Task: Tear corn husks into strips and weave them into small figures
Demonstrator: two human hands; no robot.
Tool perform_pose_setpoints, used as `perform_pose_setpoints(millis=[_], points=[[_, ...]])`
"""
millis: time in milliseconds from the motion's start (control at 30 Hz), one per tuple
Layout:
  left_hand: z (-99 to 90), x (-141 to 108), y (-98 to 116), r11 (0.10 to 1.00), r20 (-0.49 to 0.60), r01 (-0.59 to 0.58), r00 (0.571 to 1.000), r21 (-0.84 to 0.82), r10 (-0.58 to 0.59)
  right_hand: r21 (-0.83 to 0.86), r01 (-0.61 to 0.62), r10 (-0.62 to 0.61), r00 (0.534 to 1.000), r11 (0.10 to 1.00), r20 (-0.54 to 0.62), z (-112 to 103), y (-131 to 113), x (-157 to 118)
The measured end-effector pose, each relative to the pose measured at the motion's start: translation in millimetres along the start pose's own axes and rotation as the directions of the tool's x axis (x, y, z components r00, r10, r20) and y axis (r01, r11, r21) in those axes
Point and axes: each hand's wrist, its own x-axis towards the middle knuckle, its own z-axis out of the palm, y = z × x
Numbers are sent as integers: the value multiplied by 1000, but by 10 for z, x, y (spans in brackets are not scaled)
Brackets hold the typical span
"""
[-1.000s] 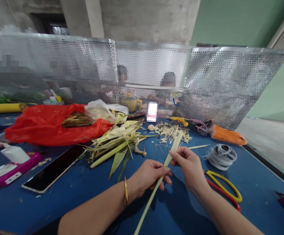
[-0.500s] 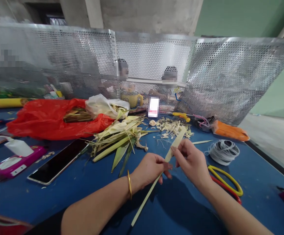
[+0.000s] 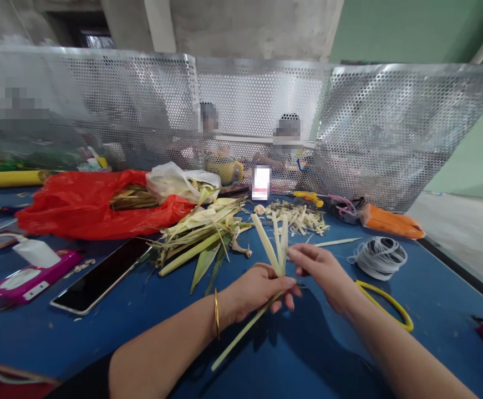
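My left hand [image 3: 264, 288], with a gold bangle at the wrist, is closed around the middle of a pale green leaf [image 3: 267, 242]. Above the fingers the leaf fans out into several separate strips, while its narrow stem end slants down to the lower left. Thumb and forefinger of my right hand [image 3: 320, 271] pinch the edge of the rightmost strip. Beyond the hands lies a heap of pale leaf scraps [image 3: 301, 218]. A pile of long leaves and husks [image 3: 199, 235] is to the left of them.
A dark-screened phone [image 3: 102, 274], a purple power strip [image 3: 50, 274] and a red plastic bag [image 3: 70, 205] lie left. On the right are a coil of white cord [image 3: 380, 259], a yellow loop handle [image 3: 386, 305] and an orange pouch [image 3: 391, 223]. Perforated metal panels [image 3: 258, 94] stand behind.
The leaf's upper part, one broad blade before, now spreads into several strips. My right hand has moved slightly right and down, and its forearm now covers the red handle.
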Motion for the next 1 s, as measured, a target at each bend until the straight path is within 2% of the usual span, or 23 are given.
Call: perform_pose_setpoints(millis=[67,100,133,233,333,500,567,700,833,900,1000], points=[[0,7,-10,999,31,25,999,-32,-24,87,-90,70,975,992,210,62,45,-33],[-1,11,-13,999,36,30,999,-45,-29,126,-110,75,965,986,253,91,64,-50],[-2,15,-13,998,32,34,999,-57,-33,156,-110,70,967,982,245,114,81,-62],[-11,21,0,992,6,53,999,-114,-53,202,-54,36,995,978,92,134,111,-65],[-20,22,22,978,-15,50,998,-204,-54,231,-7,11,1000,973,-19,120,123,-43],[-19,19,43,944,-6,66,997,-324,-72,267,4,3,1000,964,-23,133,110,-45],[-15,17,43,943,-3,78,996,-323,-84,242,14,-3,999,970,-44,144,96,-49],[13,17,20,990,-109,42,992,-137,-58,168,3,9,997,986,-73,159,93,-44],[47,28,-13,999,-131,-49,990,-5,47,238,-70,83,995,969,-47,158,125,-39],[45,34,-14,996,-132,-88,988,-26,84,296,-73,94,994,952,-57,150,134,-37],[12,42,-3,979,-131,-66,990,-195,41,340,-30,59,995,940,-76,135,126,-26]])
